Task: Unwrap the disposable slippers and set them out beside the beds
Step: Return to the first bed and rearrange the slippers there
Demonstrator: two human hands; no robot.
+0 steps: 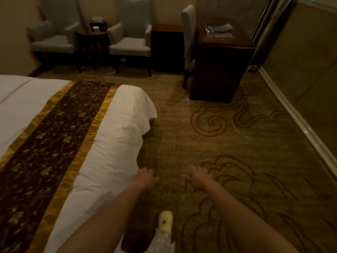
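Note:
Both my arms reach forward over the patterned carpet at the foot of a bed (113, 143). My left hand (145, 178) hovers next to the white bedding's lower corner, fingers spread, holding nothing. My right hand (198, 177) is a short way to its right, palm down, fingers apart and empty. No slippers or wrappers show near my hands. A clear plastic packet (218, 28) lies on the dark wooden desk (218, 70) at the back right; what it holds I cannot tell.
The bed carries a brown and gold runner (47, 143). Two grey armchairs (130, 42) flank a small round table (93, 41) at the back wall. A grey chair (188, 42) stands at the desk. A wall with a pale baseboard (300, 128) runs along the right. My foot in a yellow shoe (165, 222) is below.

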